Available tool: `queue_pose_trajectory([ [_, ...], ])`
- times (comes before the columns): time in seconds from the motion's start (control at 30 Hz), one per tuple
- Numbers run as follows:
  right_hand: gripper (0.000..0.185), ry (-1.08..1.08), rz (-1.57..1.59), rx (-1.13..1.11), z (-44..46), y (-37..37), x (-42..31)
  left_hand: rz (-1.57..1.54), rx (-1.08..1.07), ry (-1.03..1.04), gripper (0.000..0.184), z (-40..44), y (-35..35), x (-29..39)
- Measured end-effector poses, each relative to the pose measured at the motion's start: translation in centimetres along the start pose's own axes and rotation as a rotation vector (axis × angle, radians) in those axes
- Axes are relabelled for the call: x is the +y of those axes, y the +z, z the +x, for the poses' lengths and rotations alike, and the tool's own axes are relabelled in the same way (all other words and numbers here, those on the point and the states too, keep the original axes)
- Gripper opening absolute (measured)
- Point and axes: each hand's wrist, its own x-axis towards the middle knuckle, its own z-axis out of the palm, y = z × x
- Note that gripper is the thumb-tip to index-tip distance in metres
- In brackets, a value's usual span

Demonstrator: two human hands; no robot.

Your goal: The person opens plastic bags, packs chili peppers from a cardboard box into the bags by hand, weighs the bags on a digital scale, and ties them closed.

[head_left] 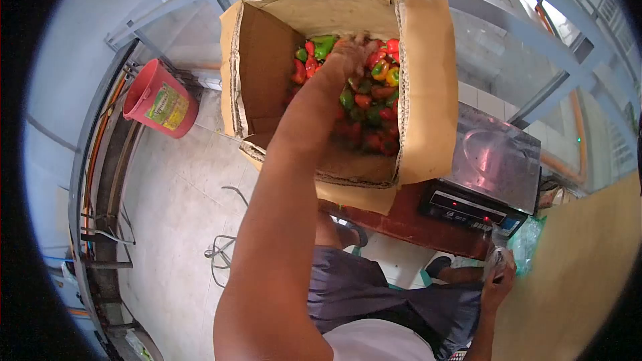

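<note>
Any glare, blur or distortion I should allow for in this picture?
Head view: fisheye curving, black corners; glare on the metal scale; left hand somewhat blurred among the peppers; those by the near wall of the cardboard box dim in shadow.

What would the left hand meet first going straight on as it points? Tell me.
Most likely the peppers: the left hand reaches down to them, perhaps touching some, though blur leaves depth unclear. The carton's far wall stands beyond.
</note>
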Motion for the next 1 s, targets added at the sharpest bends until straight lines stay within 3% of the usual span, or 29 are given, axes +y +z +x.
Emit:
queue_pose_trajectory([
  [0.17, 0.046, -0.086, 0.014, -0.076, -0.4, 0.3, 2.6, -0.138, -0.033, -0.111, 0.111, 0.6, 1.3, 2.2],
  [0.3, 0.044, 0.027, 0.012, -0.032, -0.5, 0.2, 1.9, 0.11, -0.102, 0.131, 0.116, 1.8, 3.1, 1.5],
  [0.43, 0.042, 0.026, 0.019, -0.046, -0.8, 0.1, 2.3, -0.015, -0.174, 0.003, 0.128, -1.0, 1.4, 2.6],
  [0.5, 0.042, 0.005, 0.034, -0.036, -0.5, 0.1, 1.9, -0.036, -0.145, -0.006, 0.12, 0.1, 3.2, 2.1],
  [0.6, 0.03, -0.079, 0.036, 0.016, 0.2, -0.4, 1.2, -0.227, -0.283, 0.003, 0.098, 3.3, 6.9, -1.3],
  [0.67, 0.03, -0.039, 0.05, 0.026, 0.4, -0.6, 0.4, -0.288, -0.213, 0.057, 0.076, 3.1, 7.9, -3.3],
  [0.73, 0.033, -0.002, 0.059, 0.03, 0.2, -0.5, 0.4, -0.23, 0.072, 0.147, 0.05, 0.8, 9.0, -3.6],
  [0.83, 0.04, 0.028, 0.058, 0.019, 0.0, -0.3, 0.5, -0.282, -0.064, 0.106, 0.06, -0.6, 9.3, -4.0],
  [0.97, 0.043, 0.014, 0.074, -0.012, -0.2, -0.8, 0.5, -0.06, 0.068, 0.265, 0.041, -2.3, 11.1, -5.1],
  [1.0, 0.043, 0.005, 0.077, -0.023, -0.3, -0.8, 0.9, -0.18, 0.164, 0.274, 0.037, -3.1, 11.6, -5.2],
])
